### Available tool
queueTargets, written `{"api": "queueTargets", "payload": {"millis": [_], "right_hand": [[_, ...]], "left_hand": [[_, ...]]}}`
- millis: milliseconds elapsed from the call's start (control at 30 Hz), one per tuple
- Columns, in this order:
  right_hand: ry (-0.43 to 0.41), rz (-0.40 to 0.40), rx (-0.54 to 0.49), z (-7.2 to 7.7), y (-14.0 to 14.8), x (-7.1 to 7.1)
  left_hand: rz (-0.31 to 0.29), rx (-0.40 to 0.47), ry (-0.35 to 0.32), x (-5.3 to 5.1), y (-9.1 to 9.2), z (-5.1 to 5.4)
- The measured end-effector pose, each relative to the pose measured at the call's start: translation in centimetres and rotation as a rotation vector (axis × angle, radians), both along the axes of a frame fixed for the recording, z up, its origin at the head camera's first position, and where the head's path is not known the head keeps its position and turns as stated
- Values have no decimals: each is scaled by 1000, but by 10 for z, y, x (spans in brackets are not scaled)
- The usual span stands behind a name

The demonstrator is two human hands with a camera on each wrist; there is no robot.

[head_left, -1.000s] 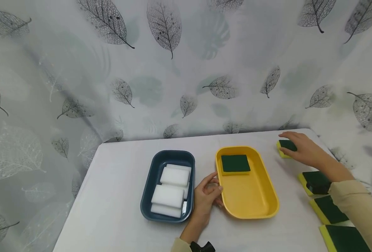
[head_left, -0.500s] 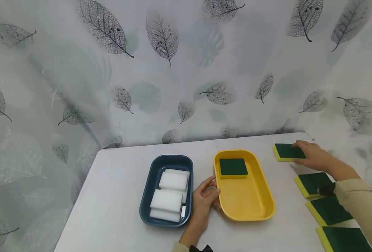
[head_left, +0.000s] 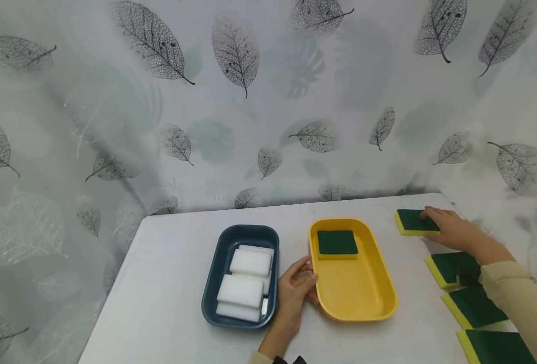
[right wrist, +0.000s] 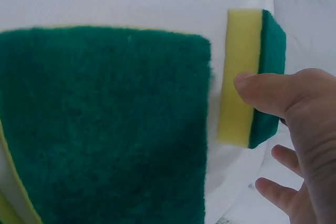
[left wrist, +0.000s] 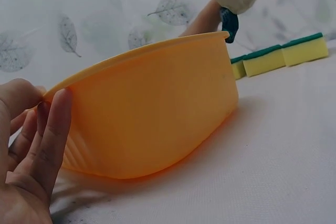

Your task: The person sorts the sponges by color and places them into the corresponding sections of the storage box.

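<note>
My left hand (head_left: pixel 292 292) pinches the left rim of the yellow tray (head_left: pixel 351 298); in the left wrist view its thumb and fingers meet the rim of the orange-looking tray (left wrist: pixel 152 114). One green-topped sponge (head_left: pixel 337 242) lies at the tray's far end. At the table's far right, my right hand (head_left: pixel 459 232) holds the right end of another green and yellow sponge (head_left: pixel 411 221). In the right wrist view, the thumb of that hand (right wrist: pixel 299 124) presses the yellow side of the sponge (right wrist: pixel 240 51); the fingertips opposite are hidden.
A dark blue tray (head_left: pixel 208 283) with several white sponges (head_left: pixel 241 290) stands left of my left hand. Near my right forearm, green and yellow sponges (head_left: pixel 475 303) lie in a row at the table's right side. Leaf-patterned cloth (head_left: pixel 250 121) hangs behind the table.
My right hand has shifted from over the far sponge to its right end, uncovering more of its green top. The head view has moved slightly; my left hand stays on the tray rim.
</note>
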State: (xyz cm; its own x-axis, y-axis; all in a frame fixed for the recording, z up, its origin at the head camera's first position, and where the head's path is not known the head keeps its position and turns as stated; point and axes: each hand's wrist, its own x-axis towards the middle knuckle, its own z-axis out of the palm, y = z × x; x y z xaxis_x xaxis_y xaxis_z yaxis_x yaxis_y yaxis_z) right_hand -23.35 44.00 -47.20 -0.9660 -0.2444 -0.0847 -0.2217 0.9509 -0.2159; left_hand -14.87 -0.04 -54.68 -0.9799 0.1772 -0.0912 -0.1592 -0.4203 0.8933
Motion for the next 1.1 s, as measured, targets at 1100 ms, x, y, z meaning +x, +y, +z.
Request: {"api": "queueTargets", "payload": {"millis": [1100], "right_hand": [[-13, -104, -307, -3, 4, -7]], "left_hand": [[16, -15, 3, -1, -1, -1]]}}
